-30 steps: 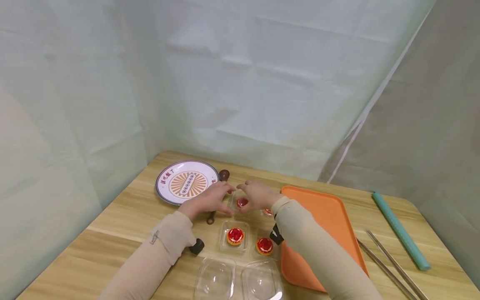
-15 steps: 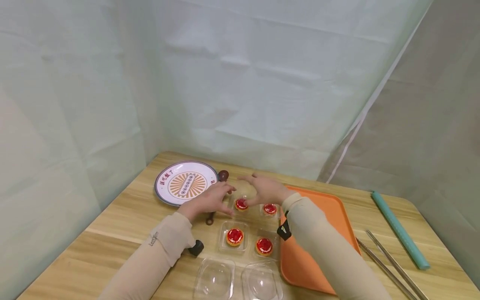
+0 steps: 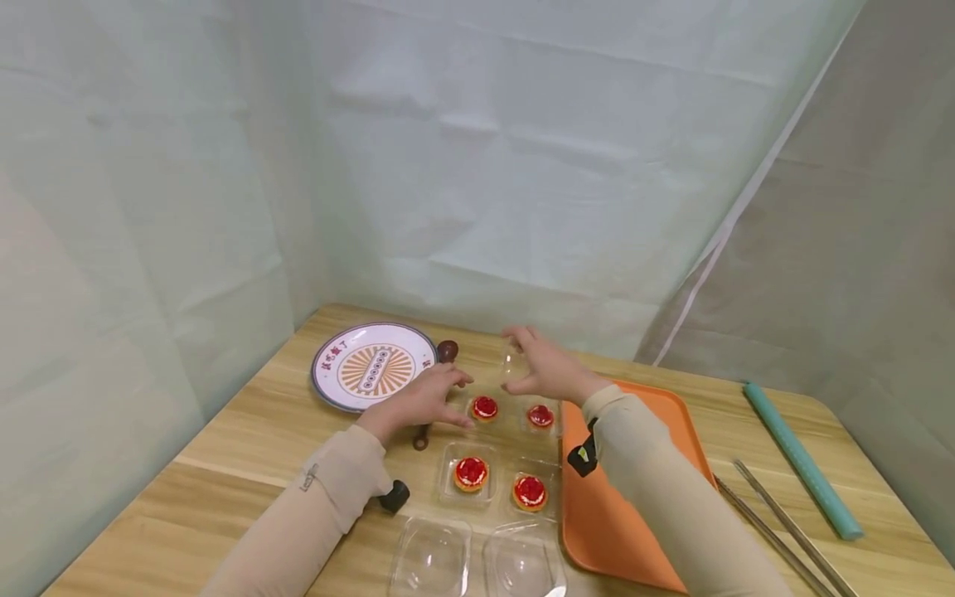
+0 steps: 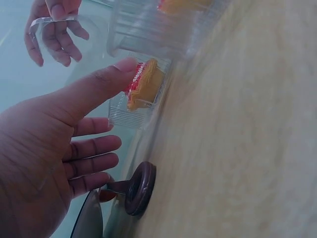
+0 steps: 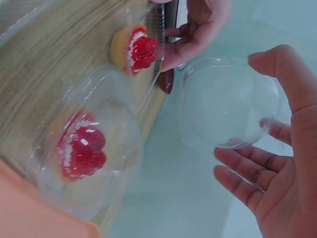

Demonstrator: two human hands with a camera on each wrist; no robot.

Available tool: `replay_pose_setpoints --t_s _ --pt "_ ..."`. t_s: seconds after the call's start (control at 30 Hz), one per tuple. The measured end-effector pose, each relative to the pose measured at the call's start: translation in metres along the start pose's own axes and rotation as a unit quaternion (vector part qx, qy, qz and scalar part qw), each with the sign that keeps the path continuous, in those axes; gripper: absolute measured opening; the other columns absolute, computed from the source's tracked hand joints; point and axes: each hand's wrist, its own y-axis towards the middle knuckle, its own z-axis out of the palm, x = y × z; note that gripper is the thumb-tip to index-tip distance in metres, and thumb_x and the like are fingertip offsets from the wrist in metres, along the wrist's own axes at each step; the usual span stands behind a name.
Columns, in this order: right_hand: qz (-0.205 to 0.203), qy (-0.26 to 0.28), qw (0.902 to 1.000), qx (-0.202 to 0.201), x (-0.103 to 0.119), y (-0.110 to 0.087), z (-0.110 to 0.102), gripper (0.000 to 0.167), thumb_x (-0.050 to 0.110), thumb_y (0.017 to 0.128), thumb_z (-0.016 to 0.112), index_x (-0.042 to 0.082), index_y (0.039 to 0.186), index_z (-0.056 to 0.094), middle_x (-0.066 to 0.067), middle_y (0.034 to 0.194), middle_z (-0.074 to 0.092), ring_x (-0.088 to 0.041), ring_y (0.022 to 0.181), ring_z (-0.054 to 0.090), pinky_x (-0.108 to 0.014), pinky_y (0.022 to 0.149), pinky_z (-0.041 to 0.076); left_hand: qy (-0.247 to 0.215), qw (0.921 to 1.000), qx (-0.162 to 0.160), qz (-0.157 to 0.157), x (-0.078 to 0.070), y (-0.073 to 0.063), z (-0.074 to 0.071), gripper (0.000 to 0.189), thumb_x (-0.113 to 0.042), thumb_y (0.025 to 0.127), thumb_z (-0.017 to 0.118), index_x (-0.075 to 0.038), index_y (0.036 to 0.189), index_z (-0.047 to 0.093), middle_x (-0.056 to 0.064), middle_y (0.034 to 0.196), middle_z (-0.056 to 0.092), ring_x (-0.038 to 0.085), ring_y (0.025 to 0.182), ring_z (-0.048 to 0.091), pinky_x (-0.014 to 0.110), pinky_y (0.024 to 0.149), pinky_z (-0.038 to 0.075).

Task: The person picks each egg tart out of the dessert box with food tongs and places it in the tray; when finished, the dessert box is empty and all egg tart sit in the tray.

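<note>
A clear plastic domed lid [image 5: 229, 101] is raised over the far part of the table, pinched at its edge between the thumb and fingers of my right hand [image 3: 552, 366]. My left hand [image 3: 424, 400] has its thumb and fingers spread beside a red-topped tart [image 3: 484, 407] in a clear base. In the left wrist view, the thumb overlaps that tart [image 4: 147, 89]. Right of it, another tart [image 5: 83, 151] sits under a clear dome. Nearer to me are two more tarts, one on the left [image 3: 471, 473] and one on the right [image 3: 530, 492], in clear bases.
Two clear lids, left [image 3: 430, 557] and right [image 3: 525, 564], lie at the table's front. An orange tray [image 3: 612, 531] borders the tarts on the right. Beyond it are metal tongs [image 3: 783, 522] and a teal roll [image 3: 802, 460]. A patterned plate [image 3: 351, 396] and brown spoon [image 3: 448, 351] stand left.
My right hand has lifted from the far left tart and moved right and away with the lid, uncovering the view of both far tarts. My left hand has barely moved.
</note>
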Motion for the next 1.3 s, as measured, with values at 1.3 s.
replay_pose_setpoints --t_s 1.3 --pt "0.132 -0.018 0.991 0.008 -0.037 0.028 0.036 0.078 0.035 0.082 0.074 -0.002 0.141 0.037 -0.021 0.139 0.05 -0.036 0.127 0.05 -0.047 0.109 0.041 -0.01 0.9998 0.011 -0.011 -0.003 0.003 0.002 0.076 -0.047 0.07 0.081 -0.004 0.128 0.056 0.011 0.117 0.063 0.026 0.111 0.057 0.043 0.101 0.045"
